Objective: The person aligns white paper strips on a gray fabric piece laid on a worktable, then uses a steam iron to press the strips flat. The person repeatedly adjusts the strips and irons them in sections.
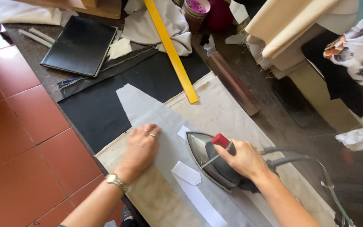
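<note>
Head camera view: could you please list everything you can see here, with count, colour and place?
iron: one, grey with red knob, on grey fabric
grey fabric: one long piece, on cream cloth
cream cloth: one, covering table
white paper pieces: about three, near iron
black fabric: one, far end of table
yellow ruler: one, diagonal
black folder: one, upper left
wooden block: one, brown, right of ruler
left hand: flat on grey fabric
right hand: gripping iron handle

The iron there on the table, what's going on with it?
A person is pressing fabric. The right hand grips the iron by its handle, resting on a grey fabric piece laid over a cream pressing cloth. The left hand lies flat on the grey piece beside it. A yellow ruler lies farther up the table.
</note>
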